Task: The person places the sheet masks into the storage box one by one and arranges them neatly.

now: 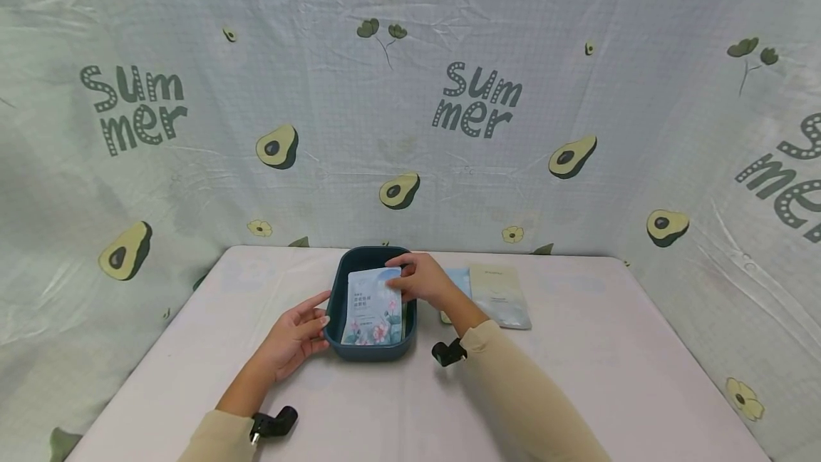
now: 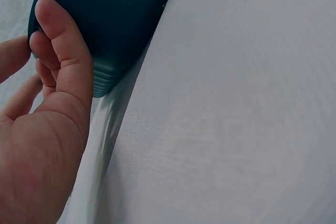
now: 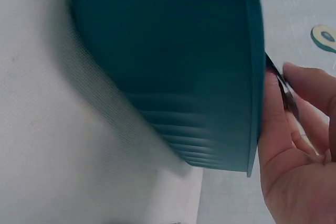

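A dark teal plastic storage bin (image 1: 372, 353) sits on the table. In the head view my left hand (image 1: 293, 337) holds its left side. The left wrist view shows that hand's thumb and fingers on either side of the bin's rim (image 2: 38, 3). A pale blue sachet printed with pink lotus flowers (image 1: 375, 309) lies inside, face up. My right hand (image 1: 420, 279) pinches it by the upper right corner. Only the thin dark edge of the sachet (image 3: 287, 95) shows between the fingers in the right wrist view. Part of another packet shows beneath its right side.
Right of the bin lie a beige-and-silver packet (image 1: 500, 294) and a light blue packet (image 1: 459, 279), the latter partly behind my right wrist. The pink-white table (image 1: 596, 376) meets a printed cloth backdrop (image 1: 340, 91) at its back edge.
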A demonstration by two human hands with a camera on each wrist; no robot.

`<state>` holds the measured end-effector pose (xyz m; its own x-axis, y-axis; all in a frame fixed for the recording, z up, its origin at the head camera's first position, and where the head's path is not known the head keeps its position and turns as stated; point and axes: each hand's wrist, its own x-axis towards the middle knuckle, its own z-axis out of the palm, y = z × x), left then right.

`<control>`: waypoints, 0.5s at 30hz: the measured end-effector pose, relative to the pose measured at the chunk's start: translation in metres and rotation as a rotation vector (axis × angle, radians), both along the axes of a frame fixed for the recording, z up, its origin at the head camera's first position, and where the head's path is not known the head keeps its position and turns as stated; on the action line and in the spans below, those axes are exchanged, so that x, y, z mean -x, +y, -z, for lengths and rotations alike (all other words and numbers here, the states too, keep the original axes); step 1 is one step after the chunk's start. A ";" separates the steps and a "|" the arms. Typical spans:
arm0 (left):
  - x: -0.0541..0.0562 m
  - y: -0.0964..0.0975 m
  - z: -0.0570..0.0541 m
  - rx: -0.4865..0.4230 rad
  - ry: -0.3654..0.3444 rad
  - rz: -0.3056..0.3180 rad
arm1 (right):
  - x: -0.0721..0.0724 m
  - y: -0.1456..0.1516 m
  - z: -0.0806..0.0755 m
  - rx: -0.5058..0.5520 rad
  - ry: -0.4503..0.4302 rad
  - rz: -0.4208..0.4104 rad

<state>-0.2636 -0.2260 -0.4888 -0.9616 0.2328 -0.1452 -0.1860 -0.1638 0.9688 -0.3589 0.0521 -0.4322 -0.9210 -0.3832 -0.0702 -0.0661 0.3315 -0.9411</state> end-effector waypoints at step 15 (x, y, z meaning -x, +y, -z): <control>0.000 0.000 0.000 -0.007 -0.003 0.005 | -0.005 0.003 -0.003 -0.063 0.005 0.044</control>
